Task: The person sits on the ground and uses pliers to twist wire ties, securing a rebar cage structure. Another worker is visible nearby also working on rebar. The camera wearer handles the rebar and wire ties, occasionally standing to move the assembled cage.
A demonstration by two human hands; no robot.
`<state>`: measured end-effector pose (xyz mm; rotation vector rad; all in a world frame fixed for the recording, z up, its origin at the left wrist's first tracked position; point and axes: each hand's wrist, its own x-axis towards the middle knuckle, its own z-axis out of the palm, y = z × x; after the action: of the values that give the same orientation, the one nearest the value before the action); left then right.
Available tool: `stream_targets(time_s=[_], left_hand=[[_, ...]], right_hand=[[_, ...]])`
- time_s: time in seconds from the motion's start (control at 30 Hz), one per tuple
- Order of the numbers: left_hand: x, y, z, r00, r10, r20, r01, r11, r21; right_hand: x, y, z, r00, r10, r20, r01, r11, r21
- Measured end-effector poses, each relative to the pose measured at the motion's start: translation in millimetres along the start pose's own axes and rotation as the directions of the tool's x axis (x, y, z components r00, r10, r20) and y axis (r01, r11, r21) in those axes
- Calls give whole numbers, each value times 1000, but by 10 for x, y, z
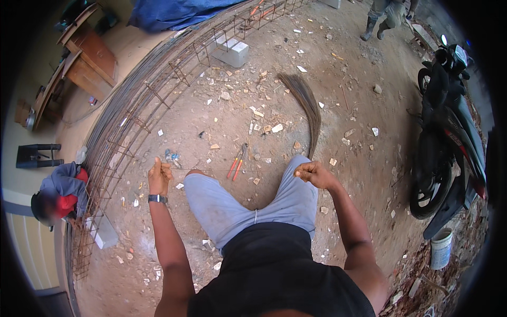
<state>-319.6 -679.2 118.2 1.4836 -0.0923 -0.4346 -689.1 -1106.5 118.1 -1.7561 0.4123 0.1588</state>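
Observation:
My left hand (160,176), with a watch on its wrist, is raised in front of my left knee, its fingers pinched together. My right hand (315,174) is closed in a pinch above my right thigh. A thin wire (227,170) runs faintly between the two hands, across my knees; its ends are hidden in my fingers. On the dirt between my legs lie pincers (237,161) with red-orange handles. Beyond my right knee lies a long, curved bundle of thin dark strands (305,103). A small blue scrap (171,156) is on the ground just past my left hand.
A long rebar cage (153,95) curves along the left, propped on concrete blocks (231,52). Another person (63,190) bends over its near end. A motorcycle (446,127) and a white bucket (441,248) stand at right. Someone in boots (377,29) is far right. Rubble covers the ground.

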Motion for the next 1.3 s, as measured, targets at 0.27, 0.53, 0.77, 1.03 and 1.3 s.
stream_targets(time_s=[0.27,0.53,0.77,1.03,1.3], left_hand=[[482,328,832,990,-45,134,67,984,-163],[657,122,1061,964,20,267,105,890,-444],[795,-27,1189,987,10,162,44,944,-327],[1140,22,1703,977,211,-12,-206,937,-284],[1165,356,1857,907,419,-43,-421,905,-66]], right_hand=[[-394,263,124,997,60,-55,-61,998,-22],[-291,-13,1030,964,69,-256,16,948,319],[-482,45,1293,971,-67,-227,84,994,65],[-378,-91,1646,977,126,-173,-59,936,347],[-376,4,1551,945,202,-258,-138,959,246]])
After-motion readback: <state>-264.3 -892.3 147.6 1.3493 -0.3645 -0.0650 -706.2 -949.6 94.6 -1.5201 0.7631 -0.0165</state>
